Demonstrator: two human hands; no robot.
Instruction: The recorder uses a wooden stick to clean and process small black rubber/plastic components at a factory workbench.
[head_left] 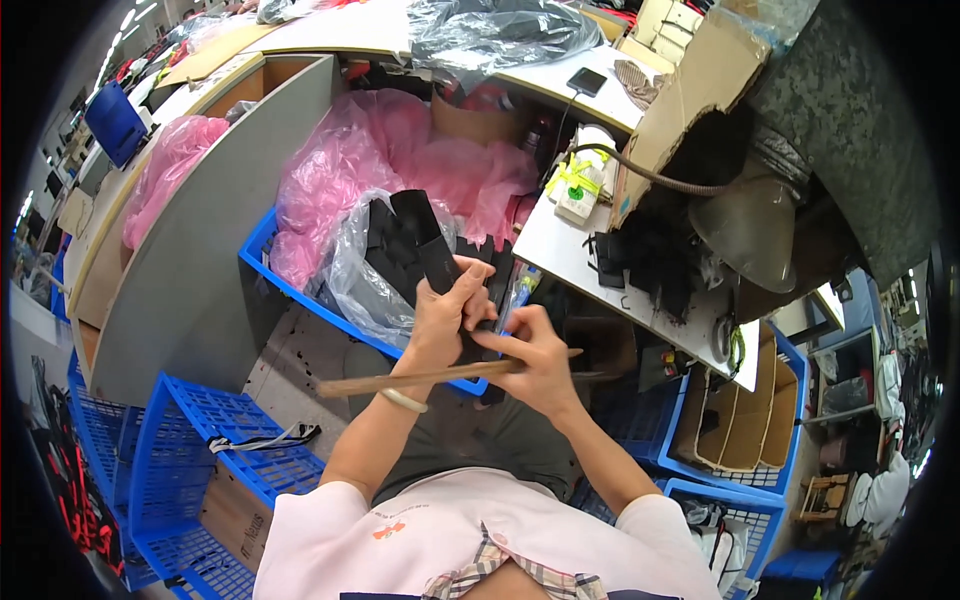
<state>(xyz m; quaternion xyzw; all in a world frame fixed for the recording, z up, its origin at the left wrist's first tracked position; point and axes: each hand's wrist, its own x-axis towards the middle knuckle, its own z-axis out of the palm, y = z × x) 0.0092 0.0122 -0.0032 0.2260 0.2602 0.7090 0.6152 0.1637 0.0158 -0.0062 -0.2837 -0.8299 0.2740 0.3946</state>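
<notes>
My left hand (455,308) is closed round the lower end of a flat black strip (424,238), which points up and away from me. Close beside it, my right hand (532,358) has its fingers curled, with a long wooden stick (400,381) held in it. The stick runs leftward across my left wrist, just above a pale bangle (404,401). More black pieces (388,240) lie behind the strip in a clear plastic bag (352,285). What the right fingertips touch near the strip's lower end is partly hidden.
The bag and pink plastic sheeting (385,150) fill a blue crate (262,240) ahead. To the right is a white table (545,240) with a lamp (745,225) and a black tangled heap. Blue crates (160,480) stand left and a cardboard-divided crate (790,400) right.
</notes>
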